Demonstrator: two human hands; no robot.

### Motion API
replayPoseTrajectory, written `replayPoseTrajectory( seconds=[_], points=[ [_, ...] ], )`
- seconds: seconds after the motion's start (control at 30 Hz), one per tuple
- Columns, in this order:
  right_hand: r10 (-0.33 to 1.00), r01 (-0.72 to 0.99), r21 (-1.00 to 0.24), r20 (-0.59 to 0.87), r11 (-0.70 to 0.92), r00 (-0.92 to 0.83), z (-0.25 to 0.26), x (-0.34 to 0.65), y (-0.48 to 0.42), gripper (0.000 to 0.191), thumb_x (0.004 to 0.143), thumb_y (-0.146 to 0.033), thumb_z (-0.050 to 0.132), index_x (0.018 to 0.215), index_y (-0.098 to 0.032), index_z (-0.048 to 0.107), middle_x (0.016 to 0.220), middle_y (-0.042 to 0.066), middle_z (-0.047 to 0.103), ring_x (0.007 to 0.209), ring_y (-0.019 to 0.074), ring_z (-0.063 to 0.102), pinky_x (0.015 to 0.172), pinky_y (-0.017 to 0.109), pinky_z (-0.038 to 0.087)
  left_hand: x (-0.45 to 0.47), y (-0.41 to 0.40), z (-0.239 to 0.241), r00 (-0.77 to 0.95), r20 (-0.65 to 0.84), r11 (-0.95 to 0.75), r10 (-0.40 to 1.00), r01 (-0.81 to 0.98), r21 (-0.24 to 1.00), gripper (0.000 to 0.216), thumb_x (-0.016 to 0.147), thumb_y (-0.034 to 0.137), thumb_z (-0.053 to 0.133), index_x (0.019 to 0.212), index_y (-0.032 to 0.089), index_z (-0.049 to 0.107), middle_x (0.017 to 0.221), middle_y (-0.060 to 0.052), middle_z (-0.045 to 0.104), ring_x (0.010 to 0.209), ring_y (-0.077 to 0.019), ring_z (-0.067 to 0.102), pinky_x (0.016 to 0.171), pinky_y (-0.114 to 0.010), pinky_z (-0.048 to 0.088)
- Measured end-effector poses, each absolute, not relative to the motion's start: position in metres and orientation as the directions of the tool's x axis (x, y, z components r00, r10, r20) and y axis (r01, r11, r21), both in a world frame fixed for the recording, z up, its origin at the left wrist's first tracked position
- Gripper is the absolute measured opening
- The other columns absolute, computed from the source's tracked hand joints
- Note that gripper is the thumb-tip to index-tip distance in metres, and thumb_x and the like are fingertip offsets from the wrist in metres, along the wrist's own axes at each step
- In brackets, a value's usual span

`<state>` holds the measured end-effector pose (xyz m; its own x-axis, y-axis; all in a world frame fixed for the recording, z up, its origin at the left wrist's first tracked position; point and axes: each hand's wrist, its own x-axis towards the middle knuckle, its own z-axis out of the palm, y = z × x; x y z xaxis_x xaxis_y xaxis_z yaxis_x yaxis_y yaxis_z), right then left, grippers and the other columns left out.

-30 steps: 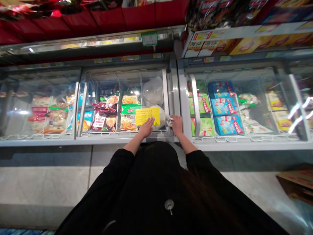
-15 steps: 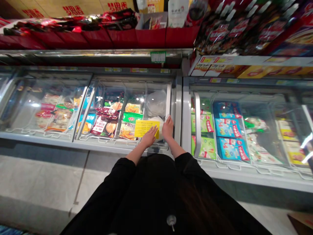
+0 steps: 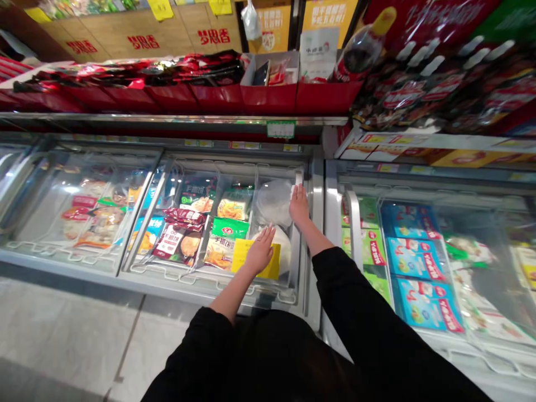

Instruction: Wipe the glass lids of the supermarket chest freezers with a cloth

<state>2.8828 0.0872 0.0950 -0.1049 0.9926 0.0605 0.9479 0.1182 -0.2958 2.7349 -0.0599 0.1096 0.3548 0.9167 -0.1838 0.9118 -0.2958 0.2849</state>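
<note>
My left hand (image 3: 259, 252) lies flat with fingers extended over a yellow sheet (image 3: 239, 255) on the sliding glass lid of a chest freezer. My right hand (image 3: 298, 206) rests with fingers stretched upward along the white lid handle (image 3: 298, 178) at the lid's right edge. Under the glass, left of my hands, are a green-topped pancake bag (image 3: 226, 245) and a maroon pancake bag (image 3: 179, 240). White round packs (image 3: 274, 202) show through the glass between and around my hands.
A neighbouring freezer on the right holds blue boxes (image 3: 419, 259) and a curved white handle (image 3: 355, 223). Above runs a shelf of red bins (image 3: 218, 99) with packets. A tilted dark bottle (image 3: 360, 56) and several dark pouches stand at upper right. Tiled floor (image 3: 62, 329) shows lower left.
The view has shifted, so the shelf shows more. My right hand has gone from being curled round the handle to fingers extended higher along it. My left hand stays on the yellow sheet.
</note>
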Motion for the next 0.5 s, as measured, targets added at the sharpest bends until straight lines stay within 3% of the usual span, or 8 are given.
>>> replayPoseTrajectory(
  seconds=[0.3,0.5],
  points=[
    [0.992,0.961,-0.246,0.051,0.127,-0.118,0.085,2.887,0.154,0.051,0.078,-0.012,0.026,0.127,-0.002,0.013,0.132,0.015,0.013,0.121,0.0226,0.006,0.095,0.043,0.015,2.743,0.026,0.13,0.356,-0.064,-0.318,0.932,0.89,0.328,0.062,0.077,0.016,0.033,0.13,0.017,0.002,0.134,0.003,-0.007,0.121,-0.0132,-0.009,0.103,-0.032,0.01],
    [0.987,0.937,-0.317,0.112,0.146,-0.116,0.078,2.887,0.117,0.051,0.079,-0.014,0.027,0.127,-0.005,0.013,0.134,0.013,0.009,0.121,0.023,0.005,0.095,0.046,0.016,2.747,0.041,0.136,0.35,-0.027,-0.323,0.936,0.889,0.324,0.063,0.076,0.015,0.036,0.13,0.023,0.005,0.135,0.006,0.001,0.122,-0.0137,-0.005,0.103,-0.034,0.01]
  ],
)
